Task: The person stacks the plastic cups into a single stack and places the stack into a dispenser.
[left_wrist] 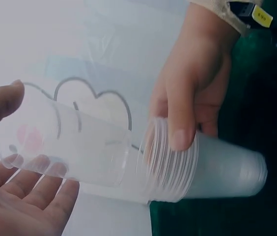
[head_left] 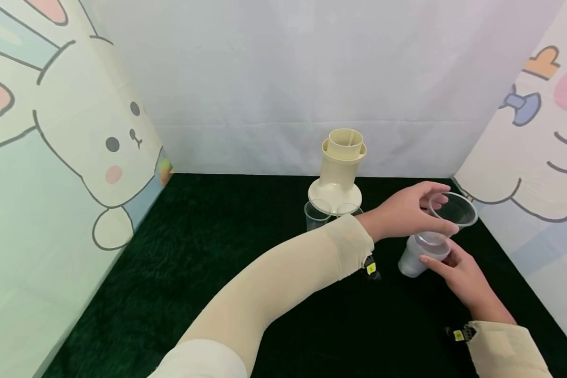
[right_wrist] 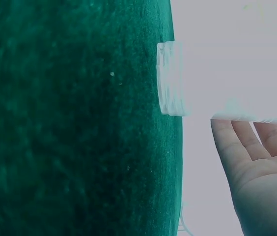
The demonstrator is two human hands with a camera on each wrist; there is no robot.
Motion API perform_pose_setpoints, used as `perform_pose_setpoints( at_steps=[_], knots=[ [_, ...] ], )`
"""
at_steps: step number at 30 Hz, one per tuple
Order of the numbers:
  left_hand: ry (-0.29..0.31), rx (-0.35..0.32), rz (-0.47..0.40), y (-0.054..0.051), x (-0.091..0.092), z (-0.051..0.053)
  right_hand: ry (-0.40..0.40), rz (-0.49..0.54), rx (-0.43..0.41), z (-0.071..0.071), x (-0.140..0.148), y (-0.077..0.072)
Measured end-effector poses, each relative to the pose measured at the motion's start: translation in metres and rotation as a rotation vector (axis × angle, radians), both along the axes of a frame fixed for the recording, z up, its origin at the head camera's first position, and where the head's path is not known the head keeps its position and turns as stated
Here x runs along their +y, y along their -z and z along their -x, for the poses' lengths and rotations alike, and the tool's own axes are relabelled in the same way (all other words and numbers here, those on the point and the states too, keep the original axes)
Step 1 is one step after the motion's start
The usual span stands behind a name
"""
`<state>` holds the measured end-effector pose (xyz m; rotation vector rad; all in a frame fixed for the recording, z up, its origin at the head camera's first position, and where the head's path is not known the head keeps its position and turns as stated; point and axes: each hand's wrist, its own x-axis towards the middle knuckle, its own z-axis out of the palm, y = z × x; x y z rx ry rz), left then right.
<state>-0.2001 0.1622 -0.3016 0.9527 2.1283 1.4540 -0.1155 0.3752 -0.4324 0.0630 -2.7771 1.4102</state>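
A clear plastic cup (head_left: 464, 215) is held by my left hand (head_left: 408, 211), its thumb and fingers to either side of the cup. Below it, my right hand (head_left: 472, 281) grips a stack of nested clear plastic cups (head_left: 418, 257), which tilts in the head view. In the left wrist view the single cup (left_wrist: 94, 142) is right by the rims of the stack (left_wrist: 222, 167); whether they touch I cannot tell. The right thumb lies along those rims. From the right wrist, the stack's bottom end (right_wrist: 170, 78) shows beside the right hand's fingers (right_wrist: 241, 142).
A cream plastic stand (head_left: 337, 170) with a round base and open tubes on top stands at the back. Two clear cups, one at left (head_left: 315, 218), stand in front of it, partly behind my left arm. Dark green cloth (head_left: 193, 252) covers the table; printed sheets wall three sides.
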Motion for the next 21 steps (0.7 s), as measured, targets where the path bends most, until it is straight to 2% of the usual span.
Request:
perform_pose_setpoints(
  at_steps=[5,11,17,21],
  knots=[
    [0.023,0.008,0.006,0.000,0.003,-0.005,-0.017,-0.005,-0.004,0.000,0.002,0.001],
    [0.007,0.013,-0.004,0.004,0.004,-0.005,-0.017,0.000,-0.019,-0.001,0.000,-0.002],
    [-0.008,-0.002,-0.006,0.016,0.006,-0.006,-0.003,-0.029,-0.051,0.001,0.000,-0.002],
    [-0.008,-0.010,-0.001,0.028,0.005,-0.005,-0.003,-0.025,-0.031,0.001,0.002,0.001]
  ],
)
